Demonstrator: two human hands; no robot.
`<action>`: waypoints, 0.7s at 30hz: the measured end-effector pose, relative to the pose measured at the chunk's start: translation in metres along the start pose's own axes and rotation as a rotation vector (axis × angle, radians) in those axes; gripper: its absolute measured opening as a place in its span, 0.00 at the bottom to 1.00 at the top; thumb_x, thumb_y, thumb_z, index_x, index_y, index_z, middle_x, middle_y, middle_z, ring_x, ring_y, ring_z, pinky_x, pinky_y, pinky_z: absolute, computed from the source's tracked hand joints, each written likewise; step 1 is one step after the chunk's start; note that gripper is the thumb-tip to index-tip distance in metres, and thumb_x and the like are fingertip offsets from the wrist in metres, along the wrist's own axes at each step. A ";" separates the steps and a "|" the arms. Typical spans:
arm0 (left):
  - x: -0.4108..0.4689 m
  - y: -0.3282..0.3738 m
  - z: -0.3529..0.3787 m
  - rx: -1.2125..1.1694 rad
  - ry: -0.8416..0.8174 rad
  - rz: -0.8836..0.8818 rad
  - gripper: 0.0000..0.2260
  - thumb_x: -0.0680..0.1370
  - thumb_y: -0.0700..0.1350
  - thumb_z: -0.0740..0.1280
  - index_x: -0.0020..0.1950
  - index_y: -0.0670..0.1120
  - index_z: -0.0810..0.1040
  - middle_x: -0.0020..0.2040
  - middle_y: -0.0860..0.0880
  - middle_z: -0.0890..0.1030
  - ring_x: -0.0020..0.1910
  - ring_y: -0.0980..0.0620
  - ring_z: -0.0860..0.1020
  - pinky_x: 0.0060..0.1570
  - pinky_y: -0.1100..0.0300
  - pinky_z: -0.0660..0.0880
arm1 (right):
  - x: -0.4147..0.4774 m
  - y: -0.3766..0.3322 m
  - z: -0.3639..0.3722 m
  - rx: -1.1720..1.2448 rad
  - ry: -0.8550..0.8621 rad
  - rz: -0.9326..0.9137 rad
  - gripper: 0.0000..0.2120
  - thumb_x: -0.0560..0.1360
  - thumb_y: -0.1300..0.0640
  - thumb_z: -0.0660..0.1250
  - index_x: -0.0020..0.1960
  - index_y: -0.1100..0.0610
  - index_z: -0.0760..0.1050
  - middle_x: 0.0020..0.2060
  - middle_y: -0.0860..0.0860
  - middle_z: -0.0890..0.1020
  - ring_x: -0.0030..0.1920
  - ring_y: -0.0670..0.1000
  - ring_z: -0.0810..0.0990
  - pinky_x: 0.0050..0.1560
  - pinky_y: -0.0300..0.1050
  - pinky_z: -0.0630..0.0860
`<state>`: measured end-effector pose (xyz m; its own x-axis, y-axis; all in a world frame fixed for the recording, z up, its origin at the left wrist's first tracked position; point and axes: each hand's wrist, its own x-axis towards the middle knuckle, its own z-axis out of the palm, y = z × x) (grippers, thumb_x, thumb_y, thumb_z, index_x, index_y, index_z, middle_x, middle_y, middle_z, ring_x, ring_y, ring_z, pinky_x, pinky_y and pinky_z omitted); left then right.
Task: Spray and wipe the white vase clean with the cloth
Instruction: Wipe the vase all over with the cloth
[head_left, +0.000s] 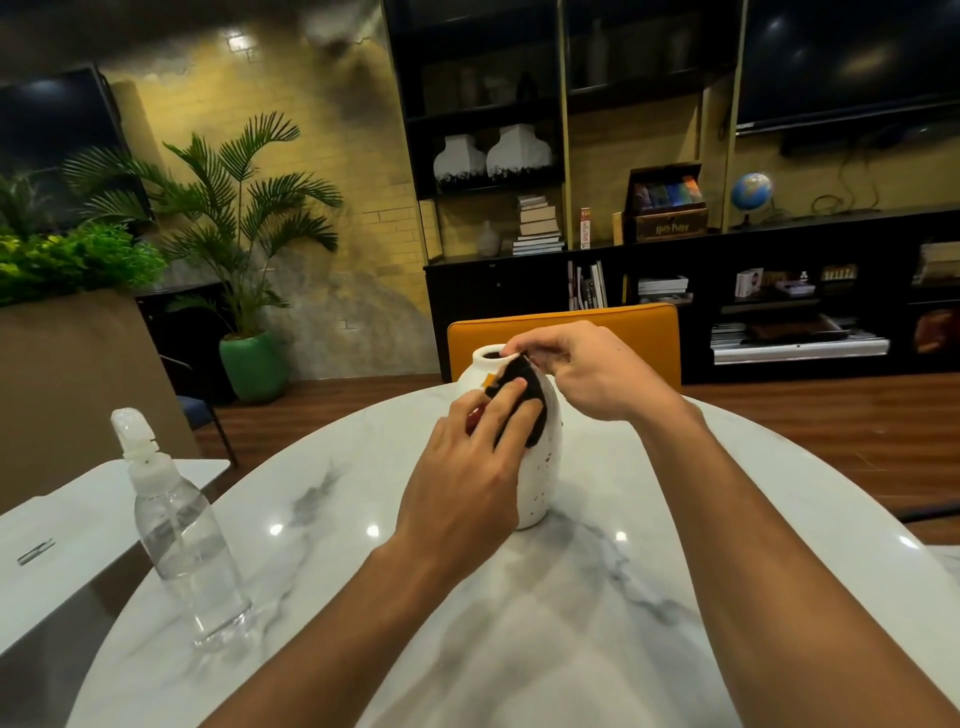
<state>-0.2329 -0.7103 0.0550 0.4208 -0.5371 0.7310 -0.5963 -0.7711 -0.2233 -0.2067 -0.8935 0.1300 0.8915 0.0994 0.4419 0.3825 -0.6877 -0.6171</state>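
A white vase (540, 467) stands upright on a round white marble bench (597, 623), in the middle of the view, with both of the person's bare hands on it. The left hand (467, 478) lies against the near side of the vase, its fingers (511, 402) held together and pressed flat onto a dark cloth (530, 400), pinning the cloth to the vase's upper body. A small orange patch of the cloth shows just past the left fingertips. The right hand (587, 371) sits above and to the right of the left hand, its thumb and fingers closed in a pinch at the vase's rim, at the top edge of the cloth; whether it pinches the rim, the cloth or both cannot be told. The vase's dark mouth is open just left of the right hand's fingertips.

Well to the left of the left hand, a clear plastic spray bottle (182, 530) with a white trigger head stands upright on the bench, apart from both hands. Beyond the right hand, an orange chair back (639, 327) rises behind the bench.
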 end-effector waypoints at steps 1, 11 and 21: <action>-0.004 0.000 0.000 -0.040 0.020 -0.039 0.26 0.76 0.43 0.72 0.74 0.43 0.72 0.74 0.43 0.73 0.66 0.38 0.73 0.62 0.45 0.76 | 0.000 0.000 0.000 0.006 -0.006 -0.007 0.15 0.82 0.60 0.64 0.62 0.45 0.81 0.60 0.45 0.81 0.60 0.46 0.75 0.62 0.45 0.74; -0.011 -0.011 -0.003 -0.507 0.078 -0.522 0.21 0.83 0.44 0.64 0.75 0.50 0.68 0.72 0.51 0.74 0.66 0.51 0.72 0.65 0.57 0.73 | 0.000 0.000 0.001 0.012 -0.012 0.009 0.15 0.82 0.58 0.63 0.64 0.44 0.80 0.61 0.44 0.79 0.59 0.47 0.73 0.63 0.47 0.73; -0.013 -0.016 0.003 -0.506 0.145 -0.395 0.21 0.80 0.40 0.69 0.72 0.51 0.74 0.71 0.51 0.72 0.66 0.50 0.72 0.61 0.50 0.79 | 0.003 0.004 0.000 0.038 -0.058 0.012 0.14 0.83 0.54 0.63 0.66 0.44 0.79 0.63 0.44 0.80 0.60 0.45 0.73 0.62 0.45 0.72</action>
<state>-0.2266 -0.6925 0.0469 0.5985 -0.1681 0.7833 -0.6789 -0.6256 0.3845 -0.2025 -0.8962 0.1289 0.9084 0.1338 0.3961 0.3795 -0.6612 -0.6472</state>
